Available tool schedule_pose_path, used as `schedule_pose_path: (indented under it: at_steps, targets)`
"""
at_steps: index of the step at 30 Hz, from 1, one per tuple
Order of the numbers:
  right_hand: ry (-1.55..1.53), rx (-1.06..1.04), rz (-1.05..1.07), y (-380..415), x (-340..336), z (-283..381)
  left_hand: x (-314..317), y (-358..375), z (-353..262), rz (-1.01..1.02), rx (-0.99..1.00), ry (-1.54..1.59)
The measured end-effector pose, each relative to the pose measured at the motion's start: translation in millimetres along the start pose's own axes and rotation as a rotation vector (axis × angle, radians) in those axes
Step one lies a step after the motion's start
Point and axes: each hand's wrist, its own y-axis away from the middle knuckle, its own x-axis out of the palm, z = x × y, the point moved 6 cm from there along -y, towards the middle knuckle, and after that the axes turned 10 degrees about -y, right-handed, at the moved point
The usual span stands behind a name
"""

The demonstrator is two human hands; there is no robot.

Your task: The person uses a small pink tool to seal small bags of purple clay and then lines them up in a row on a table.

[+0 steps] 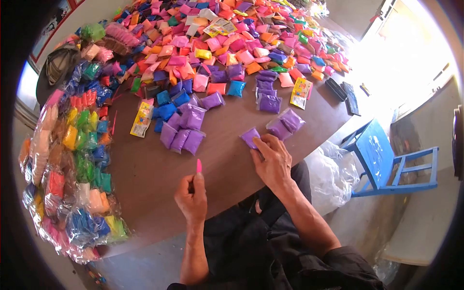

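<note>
My left hand [192,195] is closed round a small pink stick [199,166], which points up from between thumb and finger above the table's near part. With its thumb and fingers my right hand [272,159] pinches a purple packet [250,137]. Just beyond that hand lie more purple packets [286,124], side by side. Left of them, a group of purple packets [183,137] rests on the brown table [222,169], next to several blue packets [166,111]. Another purple stack [268,96] lies farther back.
A large heap of colourful packets [232,43] covers the table's far side. Bagged packets [84,169] line the left edge. Yellow printed cards [141,118] [301,93] lie on the table. A blue chair [379,154] and a clear plastic bag [328,176] stand at the right.
</note>
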Motion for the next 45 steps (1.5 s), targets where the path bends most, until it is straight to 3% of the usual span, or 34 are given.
schedule_pose_path:
  at_steps: [2, 4, 6, 8, 10, 12, 17, 20, 24, 27, 29, 32, 33, 35, 37, 40, 43, 45]
  targets:
    - [-0.01, -0.022, 0.013, 4, 7, 10, -21, 1, -10, -0.094, -0.037, 0.014]
    - [-0.042, -0.019, 0.162, 19, 35, 33, -54, 7, -21, -0.195, -0.079, -0.008]
    - [-0.217, -0.199, 0.258, 55, 94, 71, -90, 7, -24, -0.337, -0.172, 0.019]
    - [-0.428, -0.359, 0.446, 80, 133, 139, -119, 8, -44, -0.4, -0.082, 0.073]
    - [-0.537, -0.316, 0.358, 63, 107, 154, -134, 11, -54, -0.447, -0.014, 0.072]
    - [-0.507, -0.241, 0.28, 48, 88, 134, -143, 19, -56, -0.486, 0.021, 0.018]
    - [-0.079, 0.068, 0.058, -3, 16, 23, -113, 21, -2, -0.27, -0.052, -0.109]
    - [-0.055, 0.028, -0.011, -18, 17, 8, -93, 18, 17, -0.225, -0.024, -0.127]
    - [-0.097, 0.009, 0.03, -6, 41, 24, -108, 14, 10, -0.279, -0.005, -0.211]
    - [-0.215, -0.229, 0.26, 46, 93, 80, -122, 12, 12, -0.304, -0.133, -0.138]
    - [-0.387, -0.295, 0.544, 70, 113, 132, -128, 11, 11, -0.33, -0.1, -0.08]
    - [-0.502, -0.244, 0.45, 65, 96, 144, -136, 14, -3, -0.332, -0.104, -0.053]
    - [-0.471, -0.265, 0.31, 50, 77, 125, -139, 16, -2, -0.34, -0.098, -0.083]
    - [-0.217, -0.063, 0.266, 20, 46, 80, -140, 18, 4, -0.333, -0.083, -0.118]
    - [-0.167, 0.096, 0.092, -3, 20, 30, -134, 19, 16, -0.293, -0.062, -0.132]
    - [-0.061, 0.08, -0.03, -21, 11, 11, -118, 24, 25, -0.26, -0.108, -0.083]
    - [-0.087, 0.07, 0.033, -17, 42, 24, -117, 21, 16, -0.234, -0.081, -0.058]
    - [-0.132, 0.015, 0.182, 4, 66, 53, -123, 21, 17, -0.232, -0.08, -0.059]
